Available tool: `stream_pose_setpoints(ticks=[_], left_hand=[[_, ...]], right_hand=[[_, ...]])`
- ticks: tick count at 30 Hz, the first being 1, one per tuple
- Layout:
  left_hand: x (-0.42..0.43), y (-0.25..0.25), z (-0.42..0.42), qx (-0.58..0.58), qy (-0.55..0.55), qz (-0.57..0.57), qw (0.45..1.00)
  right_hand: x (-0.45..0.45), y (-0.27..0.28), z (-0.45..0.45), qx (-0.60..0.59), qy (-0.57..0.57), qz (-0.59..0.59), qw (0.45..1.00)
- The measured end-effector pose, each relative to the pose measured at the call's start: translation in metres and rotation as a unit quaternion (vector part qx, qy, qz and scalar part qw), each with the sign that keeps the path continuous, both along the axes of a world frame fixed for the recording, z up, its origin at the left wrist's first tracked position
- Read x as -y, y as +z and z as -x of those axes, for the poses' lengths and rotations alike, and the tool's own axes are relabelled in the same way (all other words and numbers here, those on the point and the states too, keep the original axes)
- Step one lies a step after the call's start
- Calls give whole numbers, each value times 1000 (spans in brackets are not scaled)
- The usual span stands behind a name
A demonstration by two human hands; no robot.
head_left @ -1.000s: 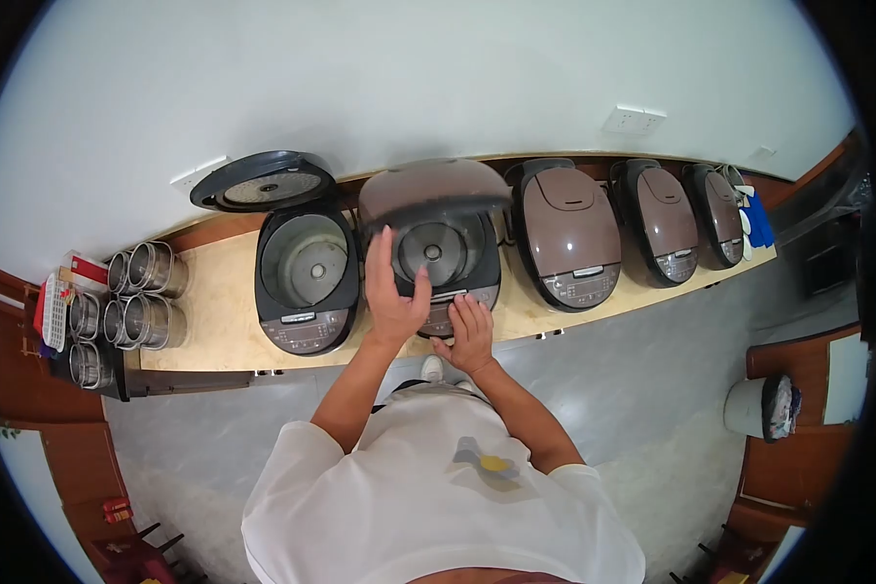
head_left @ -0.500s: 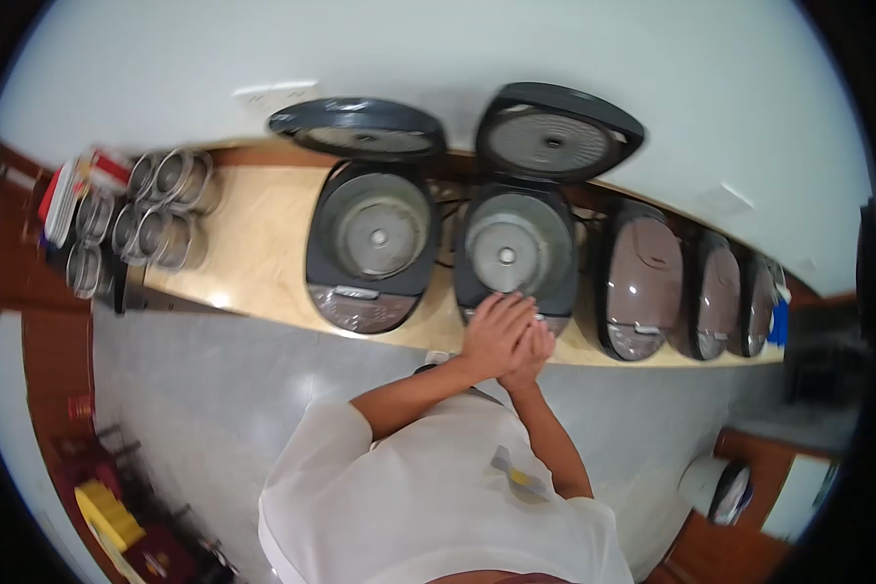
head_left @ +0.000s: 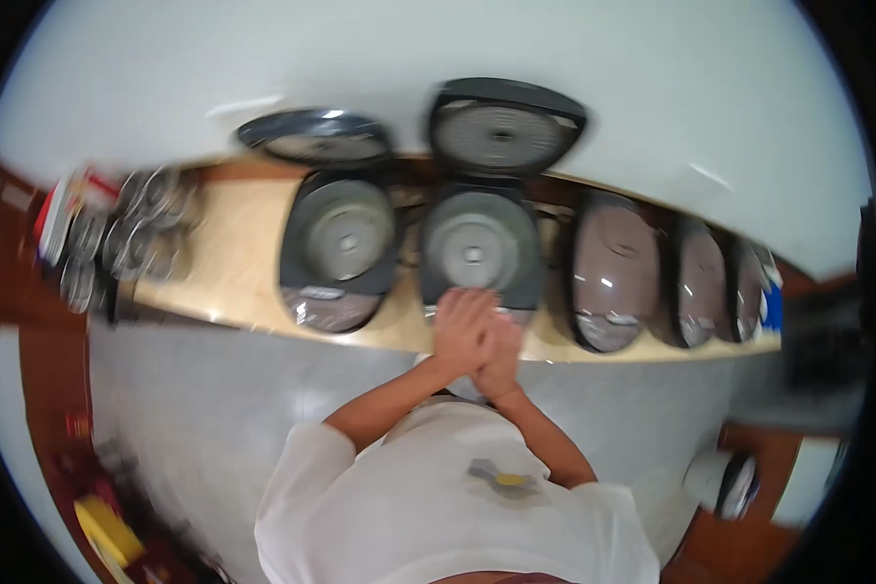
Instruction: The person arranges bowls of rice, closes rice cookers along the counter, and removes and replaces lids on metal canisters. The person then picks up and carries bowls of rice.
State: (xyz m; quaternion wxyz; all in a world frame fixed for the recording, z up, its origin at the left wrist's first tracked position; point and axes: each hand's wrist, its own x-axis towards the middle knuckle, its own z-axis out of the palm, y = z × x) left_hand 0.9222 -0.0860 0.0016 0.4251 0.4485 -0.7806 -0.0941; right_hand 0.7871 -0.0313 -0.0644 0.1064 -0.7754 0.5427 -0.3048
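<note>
My left hand (head_left: 460,329) lies over my right hand (head_left: 500,352), the two touching in front of an open rice cooker (head_left: 524,255). The fingers of the left hand stretch toward the cooker's front panel; those of the right look extended too, though partly hidden and blurred. No object shows between them. The cooker's lid (head_left: 503,134) stands raised, and a round button sits mid-floor in its metal well. On its left is a second open rice cooker (head_left: 302,229), also with its lid (head_left: 316,138) up.
Closed brown rice cookers (head_left: 615,263) line the right of the wooden counter (head_left: 238,234). Several metal canisters (head_left: 146,234) stand at the left end. A wall runs behind. On the grey floor (head_left: 224,380), a bin (head_left: 720,484) stands at the lower right.
The view has shifted, so the cookers and both hands appear further left. My hands stay together before the same cooker, with the right now reaching further up beside the left.
</note>
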Motion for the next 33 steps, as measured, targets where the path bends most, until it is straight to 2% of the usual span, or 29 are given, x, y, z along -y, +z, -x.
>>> stream_pose_setpoints(ticks=[1,2,4,5,7,8,10,12,14,18,22,33], left_hand=[[-2,4,5,25,11,-1,1000],[-4,3,13,30,1,6,1000],[-11,5,52,34,-27,15,999],[-16,9,73,3,-57,4,998],[-28,11,116,-42,-120,-30,991],[-32,13,141,-39,-121,-26,991],[-40,17,189,-65,-145,-16,987],[-45,7,227,-45,-138,-17,989],[-45,-7,253,-2,-77,-11,997],[-47,-23,260,41,-40,14,998],[-57,-33,261,79,-22,8,997],[-60,-43,267,59,24,49,997]], right_hand=[[-1,-6,7,2,27,86,996],[-1,3,17,-9,-11,94,995],[-4,24,44,63,57,66,994],[-8,27,65,60,39,67,995],[-14,31,104,131,-76,84,985],[-16,39,125,134,-76,88,984],[-23,60,172,-21,-147,161,976],[-18,61,211,-11,-140,142,980],[-11,44,239,-18,-69,97,993],[-7,25,252,-56,-38,126,990],[-6,10,254,-27,-41,205,978],[-4,0,252,-48,-68,235,968]])
